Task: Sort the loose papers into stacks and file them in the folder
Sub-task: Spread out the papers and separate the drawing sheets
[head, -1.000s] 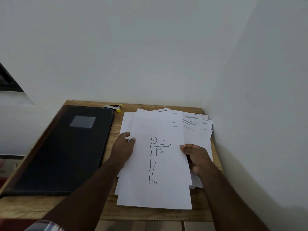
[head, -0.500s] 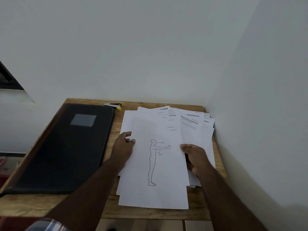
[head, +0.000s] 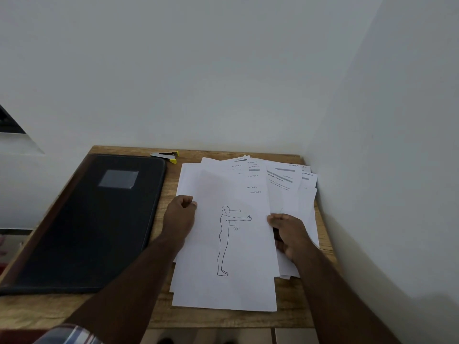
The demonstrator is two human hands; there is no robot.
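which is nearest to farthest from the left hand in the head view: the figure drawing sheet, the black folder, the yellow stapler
1. figure drawing sheet: the left hand grips its left edge.
2. black folder: lies closed just left of that hand.
3. yellow stapler: at the table's far edge, by the wall.

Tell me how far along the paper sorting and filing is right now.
Nothing looks finished: the papers lie fanned in one loose pile, no separate stacks. In hand: the left hand and right hand grip the top sheet, the one with a figure drawing, by its side edges. Left: stacking everything and filing it; the black folder lies closed.
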